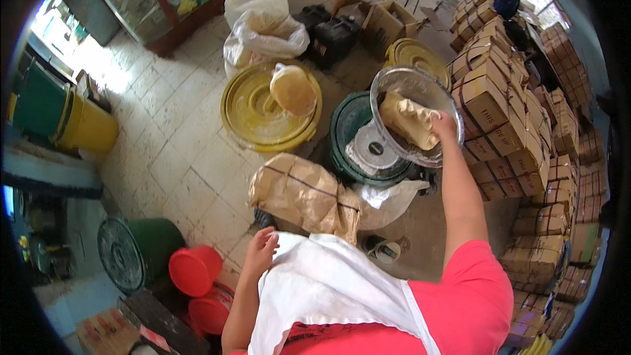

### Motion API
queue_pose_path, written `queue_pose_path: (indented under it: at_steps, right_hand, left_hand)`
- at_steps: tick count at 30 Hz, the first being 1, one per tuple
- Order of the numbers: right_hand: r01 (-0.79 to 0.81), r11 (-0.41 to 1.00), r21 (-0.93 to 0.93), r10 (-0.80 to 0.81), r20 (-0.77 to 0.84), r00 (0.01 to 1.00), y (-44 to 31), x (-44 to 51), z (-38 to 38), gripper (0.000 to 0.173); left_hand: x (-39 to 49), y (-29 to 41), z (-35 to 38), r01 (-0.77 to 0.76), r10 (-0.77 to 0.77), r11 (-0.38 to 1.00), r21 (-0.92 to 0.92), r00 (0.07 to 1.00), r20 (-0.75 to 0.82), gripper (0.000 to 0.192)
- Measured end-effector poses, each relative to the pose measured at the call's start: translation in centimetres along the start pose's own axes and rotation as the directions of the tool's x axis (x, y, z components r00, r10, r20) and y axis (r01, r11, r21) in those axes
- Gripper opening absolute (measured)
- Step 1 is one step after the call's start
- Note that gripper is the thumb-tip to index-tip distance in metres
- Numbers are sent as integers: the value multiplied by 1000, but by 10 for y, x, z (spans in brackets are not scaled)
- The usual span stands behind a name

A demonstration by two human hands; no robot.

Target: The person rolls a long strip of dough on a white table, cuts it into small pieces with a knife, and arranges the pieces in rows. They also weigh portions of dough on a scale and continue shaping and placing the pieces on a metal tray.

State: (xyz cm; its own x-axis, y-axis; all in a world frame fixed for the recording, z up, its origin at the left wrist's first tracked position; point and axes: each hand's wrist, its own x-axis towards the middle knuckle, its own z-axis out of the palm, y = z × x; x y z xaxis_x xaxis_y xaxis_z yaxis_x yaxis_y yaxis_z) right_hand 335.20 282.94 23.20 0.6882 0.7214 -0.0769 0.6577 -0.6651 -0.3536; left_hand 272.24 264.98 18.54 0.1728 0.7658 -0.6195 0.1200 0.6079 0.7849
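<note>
A large metal basin point(377, 89) stands tilted over the right side of a green round bin point(340, 155). Inside it is a crumpled tan bag point(406, 119) that looks like paper, and my right hand point(445, 127) grips its upper right end. Dark material shows beneath the bag, though what it is stays unclear. Partly under the basin's lower left rim lies a round metal plate point(372, 152) with a dark centre disc. My left hand point(261, 251) hangs beside my white apron point(335, 276), fingers loosely bent and holding nothing visible. A strapped brown paper sack point(300, 187) lies just in front of me.
A yellow lidded bin point(246, 108) bears a clear bag of tan contents point(293, 89). Strapped cartons point(493, 108) are stacked along the right. White sacks point(266, 34), black jerrycans point(335, 39) and an opened carton point(387, 24) stand beyond. Red buckets point(195, 270) and a green barrel point(153, 249) are at left.
</note>
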Motion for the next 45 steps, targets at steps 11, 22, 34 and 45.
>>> queue_pose_path:
  at_steps: [11,22,34,45]
  right_hand:
    - [177,977,-121,-162,123,979,20,41,-10,69]
    - [-105,988,114,95,86,992,6,29,-5,85]
    - [-241,963,119,220,164,962,-13,0,-19,90]
    - [-381,857,347,327,206,922,40,11,7,96]
  left_hand:
    - [2,1,65,-192,194,977,89,981,-15,42]
    - [15,51,77,-284,297,940,191,954,-42,30]
    - [132,252,246,-753,680,565,337,656,328,32]
    - [296,260,431,-543,302,62,837,810,503,41]
